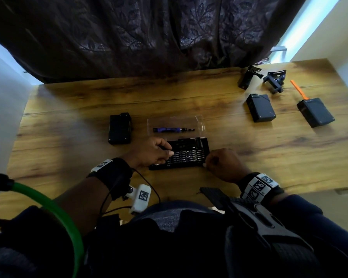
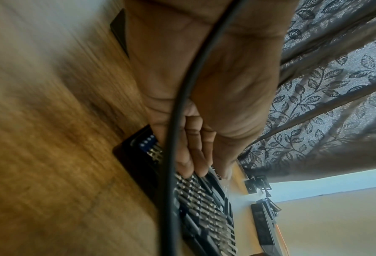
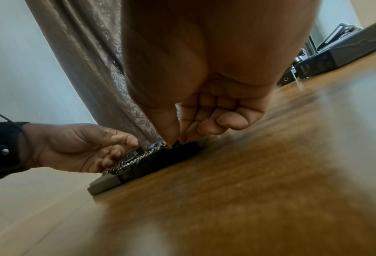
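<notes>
One bit tray (image 1: 179, 167) lies flat on the tabletop (image 1: 68, 121), near the middle of the near edge, with two hands at it. The tray's long axis runs parallel to that edge, left to right. Rows of metal bits (image 1: 186, 157) fill it, too small and too many to count.

The right hand (image 1: 222, 165) is clenched. Its thumb and forefinger pinch the tray at the near right corner, and the other fingers curl into the palm. The left hand (image 1: 149, 152) lies over the tray's left half with its fingertips (image 2: 189, 173) bent down onto the bits. Whether it grasps one of them I cannot tell.

Just beyond the tray's far long side lies one clear lid (image 1: 175, 122) with one screwdriver (image 1: 172, 129) on it. The screwdriver's long axis also runs parallel to the near edge. Its blue-and-black handle is to the left and its metal end points toward the right edge.

There are three black boxes. The left box (image 1: 120, 131) sits just left of the lid, its long axis running near to far. The inner right box (image 1: 260, 108) and the outer right box (image 1: 315, 112) lie toward the right edge, well apart from the tray. One orange strip (image 1: 297, 89) sticks out from the far end of the outer box, slanting toward the far edge.

Two black mounts (image 1: 247, 77) (image 1: 274, 81) stand side by side near the far right corner. One dark leaf-patterned curtain (image 1: 149, 37) hangs behind the far edge.
</notes>
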